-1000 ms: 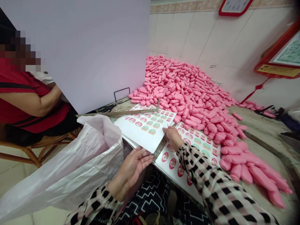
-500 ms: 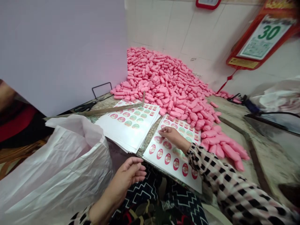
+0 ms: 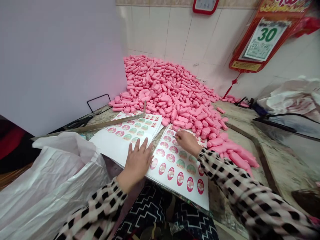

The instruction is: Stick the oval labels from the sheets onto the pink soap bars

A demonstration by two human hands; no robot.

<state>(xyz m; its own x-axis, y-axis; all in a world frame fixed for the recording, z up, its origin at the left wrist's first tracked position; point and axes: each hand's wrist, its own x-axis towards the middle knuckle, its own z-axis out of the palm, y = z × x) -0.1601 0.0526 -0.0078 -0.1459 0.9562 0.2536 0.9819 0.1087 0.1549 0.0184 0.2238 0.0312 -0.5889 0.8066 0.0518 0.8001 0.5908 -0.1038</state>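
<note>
My right hand [image 3: 188, 142] is over the upper part of the right sticker sheet [image 3: 156, 171], its fingertips pinched at a round pink sticker. A tiny thin bit shows at those fingertips, too small to name. On that sheet are rows of pink and green round stickers and a front row of red oval ones. My left hand [image 3: 138, 158] is open, fingers spread, over the right edge of the left sticker sheet [image 3: 110, 143]. I cannot tell whether it touches the paper. A large heap of pink bottle-shaped pieces [image 3: 170, 90] lies just behind both sheets.
A metal strip [image 3: 112, 122] lies across the left sheet, with black scissors [image 3: 79, 122] beyond it. A white plastic bag [image 3: 70, 180] stands at the left, before a pale panel [image 3: 62, 60]. Another bag [image 3: 292, 96] sits at the right. A calendar [image 3: 266, 40] hangs on the wall.
My left hand has risen from beside the table edge to the left sheet and spread its fingers. My right hand stays pinched over the right sheet, now further up it. The view has shifted slightly.
</note>
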